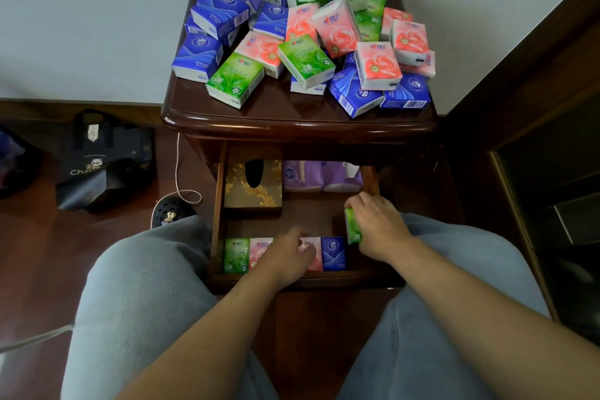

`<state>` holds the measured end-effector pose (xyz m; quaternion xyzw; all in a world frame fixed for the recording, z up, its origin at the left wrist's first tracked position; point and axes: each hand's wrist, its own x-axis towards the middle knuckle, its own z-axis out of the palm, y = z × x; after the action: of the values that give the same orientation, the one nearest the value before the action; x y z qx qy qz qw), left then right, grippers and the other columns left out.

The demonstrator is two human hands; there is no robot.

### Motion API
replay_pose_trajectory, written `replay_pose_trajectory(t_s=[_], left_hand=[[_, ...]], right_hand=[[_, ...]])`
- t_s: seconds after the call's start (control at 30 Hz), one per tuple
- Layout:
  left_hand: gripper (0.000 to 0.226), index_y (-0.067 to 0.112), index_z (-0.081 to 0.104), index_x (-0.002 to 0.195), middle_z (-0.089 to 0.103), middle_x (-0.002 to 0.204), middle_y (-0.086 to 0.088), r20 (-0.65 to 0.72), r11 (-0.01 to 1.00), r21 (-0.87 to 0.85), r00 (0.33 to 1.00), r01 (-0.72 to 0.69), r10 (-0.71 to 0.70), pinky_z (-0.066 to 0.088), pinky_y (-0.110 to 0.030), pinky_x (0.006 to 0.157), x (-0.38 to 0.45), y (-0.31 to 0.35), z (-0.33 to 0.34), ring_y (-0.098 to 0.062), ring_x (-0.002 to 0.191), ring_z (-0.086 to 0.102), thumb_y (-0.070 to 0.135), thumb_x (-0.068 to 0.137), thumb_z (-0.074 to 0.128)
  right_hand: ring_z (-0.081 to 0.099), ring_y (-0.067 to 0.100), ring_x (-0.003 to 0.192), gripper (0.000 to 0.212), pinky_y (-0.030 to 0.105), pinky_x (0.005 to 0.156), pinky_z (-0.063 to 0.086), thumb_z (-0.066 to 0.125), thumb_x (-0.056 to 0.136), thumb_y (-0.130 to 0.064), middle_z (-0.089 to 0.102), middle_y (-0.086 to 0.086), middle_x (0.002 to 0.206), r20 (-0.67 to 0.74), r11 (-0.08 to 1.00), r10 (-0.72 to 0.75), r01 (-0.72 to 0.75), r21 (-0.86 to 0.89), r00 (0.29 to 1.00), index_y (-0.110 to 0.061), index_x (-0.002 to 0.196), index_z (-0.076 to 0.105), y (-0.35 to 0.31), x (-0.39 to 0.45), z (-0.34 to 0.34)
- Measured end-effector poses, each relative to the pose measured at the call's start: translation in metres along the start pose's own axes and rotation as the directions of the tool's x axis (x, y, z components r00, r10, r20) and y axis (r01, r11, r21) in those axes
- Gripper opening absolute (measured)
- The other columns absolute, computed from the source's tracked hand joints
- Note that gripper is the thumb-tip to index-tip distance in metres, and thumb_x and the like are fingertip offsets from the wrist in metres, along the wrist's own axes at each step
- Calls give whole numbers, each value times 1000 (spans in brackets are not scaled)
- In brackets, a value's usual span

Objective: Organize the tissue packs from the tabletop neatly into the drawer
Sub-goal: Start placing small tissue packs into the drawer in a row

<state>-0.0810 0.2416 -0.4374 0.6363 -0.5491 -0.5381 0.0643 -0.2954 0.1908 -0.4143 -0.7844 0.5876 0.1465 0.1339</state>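
Green pack [352, 227] sits in my right hand [376, 224], fingers curled over its top and pinching it upright at the drawer's [217, 204] right side, just right of the front row. My guess: held on edge so it slots in as the next pack in that row.

Left of the grip, a blue pack [333, 253] stands touching a pink one, and my left hand [285, 253] rests on the row with loosely curled fingers, likely steadying it so nothing tips. I can't tell if it actually pinches a pack. Past it, another pink pack and a green one [236, 255] close the row at the far left.

Behind the grip: purple packs [321, 176] and a gold tissue box [253, 185] at the back of the drawer.

Above, the pile [302, 32] on the tabletop [279, 107] is big, so most of the job remains.
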Motion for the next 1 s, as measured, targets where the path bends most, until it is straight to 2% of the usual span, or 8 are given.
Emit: replay_pose_trajectory(t_s=[0.1,0.27,0.43,0.53,0.63,0.73,0.83,1.0], left_hand=[[45,35,52,146,45,153,-9,95,965,262,994,23,-50,37,-45,116,1,-7,5,-33,139,43,48,103,47],[53,32,48,151,42,156,-10,151,917,399,983,31,-99,35,-50,117,6,-9,7,-35,142,40,56,105,38],[52,31,49,150,43,156,-10,152,925,378,984,33,-97,38,-49,116,8,-8,6,-32,140,43,56,105,40],[50,32,51,148,43,155,-9,147,931,362,984,40,-99,40,-49,115,6,-7,4,-32,139,43,54,105,42],[45,32,54,144,43,151,-10,88,928,365,989,75,-114,40,-49,114,3,-7,4,-33,139,41,50,105,43],[50,35,46,150,34,157,-10,22,903,412,989,123,-145,34,-50,115,2,-7,4,-39,144,30,53,104,40],[54,36,42,154,28,161,-8,35,893,430,986,132,-162,32,-52,116,3,-7,5,-41,146,26,55,104,38],[56,31,42,156,26,165,-12,65,887,442,982,133,-179,26,-52,123,7,-8,5,-44,150,23,53,105,37]], right_hand=[[55,19,131,75,41,130,12,88,73,-20,56,-2,134,59,990,15,-6,-144,998,-24,137,49,1,3,12],[60,19,127,57,49,130,-7,75,87,-28,63,2,129,162,963,-38,80,-257,986,-19,138,51,-4,8,34],[52,24,138,51,43,129,13,70,94,-25,62,6,141,319,986,-12,65,-155,948,-19,142,53,-10,18,41],[52,28,136,47,43,119,36,68,97,-23,60,8,141,305,999,1,15,-51,952,-18,141,54,-11,21,42],[47,25,135,47,43,110,46,59,102,-36,52,4,146,241,983,5,-49,177,971,-23,146,48,-13,17,47],[35,27,143,55,48,114,41,46,104,-54,41,1,154,310,952,-10,-86,295,951,-30,154,39,-17,14,51],[25,31,148,60,52,118,32,35,104,-64,32,-1,162,417,955,-27,-100,280,909,-39,158,31,-21,13,55],[21,33,151,58,56,123,24,33,106,-60,27,-2,166,482,966,-37,-93,242,875,-43,161,26,-22,16,50]])
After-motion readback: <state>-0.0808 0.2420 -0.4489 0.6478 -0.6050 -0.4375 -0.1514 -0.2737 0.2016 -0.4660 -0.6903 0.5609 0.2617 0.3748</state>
